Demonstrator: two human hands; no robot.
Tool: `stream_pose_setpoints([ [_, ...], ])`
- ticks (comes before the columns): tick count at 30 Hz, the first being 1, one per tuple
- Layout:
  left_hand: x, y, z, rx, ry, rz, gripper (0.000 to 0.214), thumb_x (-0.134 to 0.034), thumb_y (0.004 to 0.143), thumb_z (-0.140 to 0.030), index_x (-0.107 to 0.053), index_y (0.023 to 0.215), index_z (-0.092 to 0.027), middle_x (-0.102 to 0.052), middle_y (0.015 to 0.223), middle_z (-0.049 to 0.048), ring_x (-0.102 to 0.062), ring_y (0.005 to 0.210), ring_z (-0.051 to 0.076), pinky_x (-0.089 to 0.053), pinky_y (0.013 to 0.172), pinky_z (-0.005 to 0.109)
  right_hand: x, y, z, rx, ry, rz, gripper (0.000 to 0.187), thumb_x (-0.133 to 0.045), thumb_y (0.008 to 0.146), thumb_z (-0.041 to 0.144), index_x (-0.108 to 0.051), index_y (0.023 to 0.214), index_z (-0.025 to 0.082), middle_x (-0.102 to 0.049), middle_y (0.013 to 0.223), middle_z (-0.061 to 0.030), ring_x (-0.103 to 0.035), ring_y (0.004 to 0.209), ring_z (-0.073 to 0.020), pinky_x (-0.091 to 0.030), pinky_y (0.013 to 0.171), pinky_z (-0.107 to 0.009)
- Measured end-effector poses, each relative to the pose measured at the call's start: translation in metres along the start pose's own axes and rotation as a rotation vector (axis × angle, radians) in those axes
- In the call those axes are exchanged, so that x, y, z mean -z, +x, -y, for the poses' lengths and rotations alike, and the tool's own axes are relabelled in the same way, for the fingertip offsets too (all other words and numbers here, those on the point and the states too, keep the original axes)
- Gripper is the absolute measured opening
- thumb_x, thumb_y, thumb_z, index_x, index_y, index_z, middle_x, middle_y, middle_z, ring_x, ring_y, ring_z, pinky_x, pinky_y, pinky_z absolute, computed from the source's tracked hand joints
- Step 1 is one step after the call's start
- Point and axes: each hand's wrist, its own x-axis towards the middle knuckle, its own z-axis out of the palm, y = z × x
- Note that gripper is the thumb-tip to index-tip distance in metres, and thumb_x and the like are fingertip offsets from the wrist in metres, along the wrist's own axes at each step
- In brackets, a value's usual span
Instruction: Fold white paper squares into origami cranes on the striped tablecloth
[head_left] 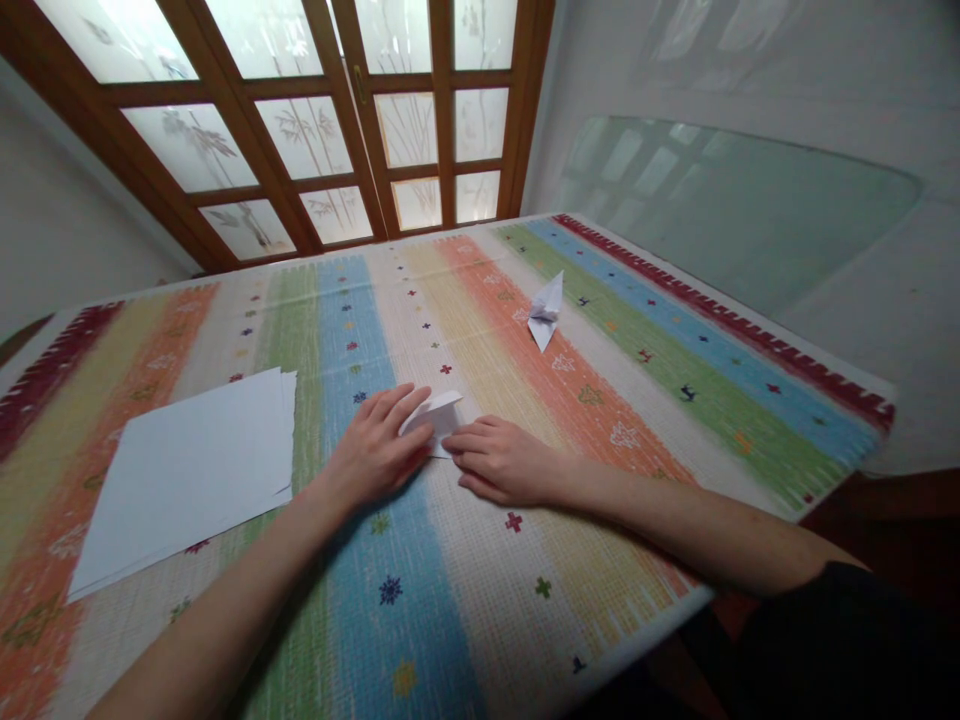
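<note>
A small piece of folded white paper [445, 422] lies on the striped tablecloth between my two hands, with one flap standing up. My left hand [388, 440] rests on its left side, fingers curled over the edge and partly hiding it. From the right, my right hand [504, 460] presses its fingertips together at the paper's lower right corner. Farther off to the right sits a folded white paper figure [547, 311] with pointed ends, apart from both hands.
A stack of white paper sheets [195, 465] lies left of my left forearm. The colourful striped tablecloth [420, 640] covers the table. Behind it stand wooden doors with frosted panes [322, 130]. A wall with a pale green panel [720, 210] borders the right side.
</note>
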Motion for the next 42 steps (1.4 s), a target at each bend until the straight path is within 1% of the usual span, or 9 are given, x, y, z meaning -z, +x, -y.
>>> stream_pose_setpoints([
  [3, 0.018, 0.011, 0.010, -0.108, 0.062, 0.136, 0.014, -0.064, 0.086, -0.031, -0.065, 0.097, -0.023, -0.051, 0.144, 0.0113, -0.043, 0.135, 0.034, -0.036, 0.109, 0.056, 0.002, 0.006, 0.001, 0.017, -0.056, 0.042, 0.021, -0.052, 0.094, 0.026, -0.066, 0.100, 0.012, -0.069, 0.112, -0.0130, -0.063, 0.100, -0.0222, -0.045, 0.088, -0.039],
  [8, 0.041, 0.027, 0.024, -0.100, 0.133, 0.178, 0.013, -0.069, 0.083, -0.033, -0.066, 0.091, -0.024, -0.050, 0.144, 0.0085, -0.037, 0.139, 0.035, -0.030, 0.113, 0.059, 0.002, 0.009, -0.001, 0.037, -0.091, 0.064, 0.021, -0.048, 0.096, 0.027, -0.065, 0.095, 0.013, -0.071, 0.100, -0.0104, -0.063, 0.098, -0.0209, -0.045, 0.087, -0.036],
  [17, 0.043, 0.035, 0.028, -0.009, 0.101, 0.113, 0.011, -0.077, 0.078, -0.031, -0.070, 0.076, -0.022, -0.053, 0.139, 0.0100, -0.041, 0.134, 0.040, -0.035, 0.106, 0.063, -0.003, 0.007, -0.002, 0.032, -0.082, 0.031, 0.020, -0.048, 0.097, 0.026, -0.064, 0.095, 0.014, -0.071, 0.104, -0.0101, -0.063, 0.101, -0.0203, -0.045, 0.086, -0.036],
  [22, 0.052, 0.048, 0.037, -0.023, 0.102, 0.285, 0.017, -0.085, 0.069, -0.031, -0.074, 0.080, -0.024, -0.054, 0.140, 0.0076, -0.043, 0.132, 0.039, -0.029, 0.109, 0.065, -0.004, 0.007, -0.002, 0.030, -0.082, 0.023, 0.021, -0.050, 0.096, 0.027, -0.065, 0.097, 0.011, -0.071, 0.108, -0.0113, -0.064, 0.103, -0.0216, -0.045, 0.087, -0.037],
  [29, 0.073, 0.076, 0.031, 0.078, 0.209, 0.547, 0.012, -0.079, 0.076, -0.037, -0.077, 0.074, -0.026, -0.059, 0.137, 0.0058, -0.044, 0.132, 0.038, -0.029, 0.108, 0.060, -0.002, 0.006, 0.000, 0.018, -0.077, 0.037, 0.022, -0.049, 0.097, 0.026, -0.065, 0.098, 0.011, -0.070, 0.112, -0.0119, -0.064, 0.105, -0.0214, -0.045, 0.090, -0.036],
  [32, 0.074, 0.078, 0.029, 0.105, 0.197, 0.516, 0.019, -0.073, 0.080, -0.042, -0.076, 0.074, -0.024, -0.062, 0.132, 0.0062, -0.048, 0.128, 0.035, -0.033, 0.106, 0.056, -0.002, 0.006, 0.000, 0.014, -0.072, 0.035, 0.023, -0.049, 0.097, 0.027, -0.065, 0.098, 0.011, -0.070, 0.113, -0.0118, -0.063, 0.106, -0.0219, -0.045, 0.090, -0.037],
  [38, 0.058, 0.064, 0.026, 0.201, 0.100, 0.286, 0.017, -0.069, 0.083, -0.035, -0.069, 0.075, -0.020, -0.067, 0.119, 0.0094, -0.058, 0.114, 0.032, -0.037, 0.102, 0.054, -0.004, 0.006, -0.001, 0.012, -0.072, 0.019, 0.022, -0.049, 0.097, 0.026, -0.065, 0.097, 0.012, -0.070, 0.111, -0.0108, -0.063, 0.105, -0.0218, -0.045, 0.089, -0.037],
  [40, 0.049, 0.058, 0.024, 0.217, 0.052, 0.195, 0.010, -0.067, 0.083, -0.029, -0.067, 0.084, -0.020, -0.068, 0.118, 0.0103, -0.059, 0.111, 0.031, -0.040, 0.100, 0.052, -0.004, 0.006, -0.001, 0.008, -0.069, 0.023, 0.021, -0.049, 0.097, 0.026, -0.064, 0.096, 0.012, -0.071, 0.109, -0.0104, -0.063, 0.104, -0.0216, -0.045, 0.088, -0.036],
  [42, 0.040, 0.052, 0.021, 0.240, -0.016, 0.096, 0.019, -0.063, 0.084, -0.024, -0.064, 0.103, -0.020, -0.067, 0.119, 0.0111, -0.060, 0.110, 0.030, -0.042, 0.098, 0.049, -0.003, 0.006, 0.000, 0.004, -0.063, 0.028, 0.020, -0.049, 0.097, 0.026, -0.064, 0.095, 0.013, -0.070, 0.109, -0.0105, -0.063, 0.104, -0.0212, -0.044, 0.088, -0.036],
])
